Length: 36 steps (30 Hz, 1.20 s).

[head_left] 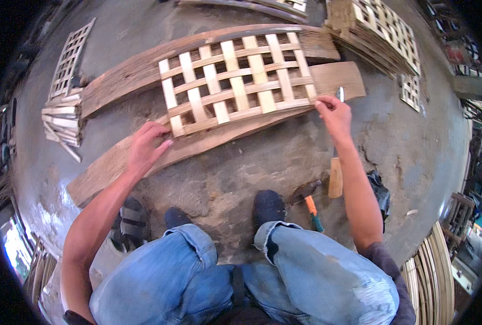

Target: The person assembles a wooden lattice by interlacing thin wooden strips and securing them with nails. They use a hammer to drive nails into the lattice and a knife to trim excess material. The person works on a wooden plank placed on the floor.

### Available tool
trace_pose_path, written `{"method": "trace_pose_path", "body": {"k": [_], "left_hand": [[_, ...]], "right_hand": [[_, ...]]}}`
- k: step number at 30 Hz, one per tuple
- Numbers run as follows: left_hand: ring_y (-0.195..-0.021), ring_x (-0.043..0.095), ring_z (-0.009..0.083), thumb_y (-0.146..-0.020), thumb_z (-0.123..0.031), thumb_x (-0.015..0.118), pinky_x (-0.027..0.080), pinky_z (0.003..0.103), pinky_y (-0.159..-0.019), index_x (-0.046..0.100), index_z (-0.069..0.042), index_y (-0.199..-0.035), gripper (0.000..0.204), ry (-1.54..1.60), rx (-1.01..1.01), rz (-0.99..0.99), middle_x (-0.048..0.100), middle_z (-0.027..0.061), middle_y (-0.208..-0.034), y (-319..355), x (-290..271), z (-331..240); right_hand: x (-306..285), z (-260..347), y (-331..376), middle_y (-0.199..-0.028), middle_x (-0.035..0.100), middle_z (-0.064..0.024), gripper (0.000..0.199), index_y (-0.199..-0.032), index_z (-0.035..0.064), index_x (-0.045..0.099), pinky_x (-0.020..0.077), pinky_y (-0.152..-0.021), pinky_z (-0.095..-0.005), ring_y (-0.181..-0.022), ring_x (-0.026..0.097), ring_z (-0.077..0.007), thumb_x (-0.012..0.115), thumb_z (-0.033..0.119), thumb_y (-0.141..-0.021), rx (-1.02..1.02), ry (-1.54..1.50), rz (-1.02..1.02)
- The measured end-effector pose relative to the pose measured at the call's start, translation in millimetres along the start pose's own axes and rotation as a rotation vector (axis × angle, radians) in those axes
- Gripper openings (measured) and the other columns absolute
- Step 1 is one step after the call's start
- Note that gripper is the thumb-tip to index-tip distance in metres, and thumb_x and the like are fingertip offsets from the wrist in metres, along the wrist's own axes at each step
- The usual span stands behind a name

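A woven lattice panel of pale wooden slats lies across two rough planks in front of me. My right hand pinches its near right corner between thumb and fingers. At the near left corner is my left hand, its thumb and fingers apart, fingertips at or just beside the slat ends; whether they touch is unclear. The near plank and the far plank bear the panel. Partly behind my right wrist and forearm lies a long metal-bladed tool with a wooden handle.
A hammer-like tool with an orange and green handle lies near my right foot. Stacked lattice panels stand at far right. Another lattice and bundled slats lie left. A sandal sits by my left foot.
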State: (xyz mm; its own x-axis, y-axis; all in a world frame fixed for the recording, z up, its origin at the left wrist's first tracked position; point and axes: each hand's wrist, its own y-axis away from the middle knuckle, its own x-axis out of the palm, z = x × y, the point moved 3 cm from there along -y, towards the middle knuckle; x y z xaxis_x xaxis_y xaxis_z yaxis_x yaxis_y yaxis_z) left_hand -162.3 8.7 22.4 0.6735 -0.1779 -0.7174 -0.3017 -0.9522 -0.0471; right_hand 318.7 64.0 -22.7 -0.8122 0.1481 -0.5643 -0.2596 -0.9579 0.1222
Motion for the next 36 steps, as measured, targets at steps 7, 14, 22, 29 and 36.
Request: {"method": "trace_pose_path", "body": {"k": [7, 14, 22, 29, 36], "left_hand": [[-0.085, 0.065, 0.0234, -0.078, -0.01, 0.077, 0.053, 0.033, -0.075, 0.068, -0.002, -0.1, 0.025, -0.019, -0.055, 0.052, 0.065, 0.0095, -0.096, -2, 3, 15], [-0.08, 0.063, 0.0212, -0.078, -0.009, 0.077, 0.054, 0.033, -0.072, 0.068, -0.002, -0.099, 0.024, -0.05, -0.046, 0.05, 0.064, 0.0084, -0.093, -3, 2, 9], [-0.083, 0.063, 0.0219, -0.078, -0.009, 0.077, 0.054, 0.033, -0.073, 0.067, -0.003, -0.102, 0.027, -0.035, -0.046, 0.066, 0.063, 0.0083, -0.097, -5, 7, 8], [-0.097, 0.06, 0.027, -0.078, -0.01, 0.077, 0.051, 0.038, -0.086, 0.067, -0.004, -0.102, 0.028, -0.09, 0.01, 0.019, 0.062, 0.0098, -0.099, 6, 2, 18], [-0.091, 0.062, 0.0256, -0.076, -0.007, 0.077, 0.052, 0.035, -0.08, 0.066, -0.003, -0.1, 0.027, -0.013, -0.032, 0.031, 0.062, 0.0105, -0.097, 6, 6, 20]], "right_hand": [[0, 0, 2, -0.083, 0.068, -0.0015, 0.02, -0.102, 0.0, 0.071, 0.0497, -0.064, -0.0229, -0.07, 0.061, -0.0091, 0.071, 0.012, -0.086, 0.134, -0.159, 0.066], [1, 1, 2, -0.084, 0.066, -0.0012, 0.02, -0.104, -0.0019, 0.069, 0.0483, -0.064, -0.0219, -0.072, 0.059, -0.0078, 0.07, 0.008, -0.087, 0.171, -0.226, 0.103], [1, -2, 2, -0.083, 0.063, 0.0018, 0.018, -0.106, 0.0012, 0.067, 0.0472, -0.063, -0.019, -0.069, 0.056, -0.0053, 0.068, 0.01, -0.09, 0.167, -0.214, 0.114], [2, 2, 6, -0.082, 0.062, 0.0017, 0.017, -0.106, 0.0027, 0.068, 0.0482, -0.063, -0.02, -0.071, 0.057, -0.0054, 0.067, 0.012, -0.091, 0.212, -0.263, 0.101], [-7, -17, 1, -0.085, 0.069, -0.005, 0.019, -0.104, 0.0002, 0.071, 0.0548, -0.063, -0.0263, -0.074, 0.065, -0.011, 0.066, 0.01, -0.089, 0.129, -0.128, -0.052]]}}
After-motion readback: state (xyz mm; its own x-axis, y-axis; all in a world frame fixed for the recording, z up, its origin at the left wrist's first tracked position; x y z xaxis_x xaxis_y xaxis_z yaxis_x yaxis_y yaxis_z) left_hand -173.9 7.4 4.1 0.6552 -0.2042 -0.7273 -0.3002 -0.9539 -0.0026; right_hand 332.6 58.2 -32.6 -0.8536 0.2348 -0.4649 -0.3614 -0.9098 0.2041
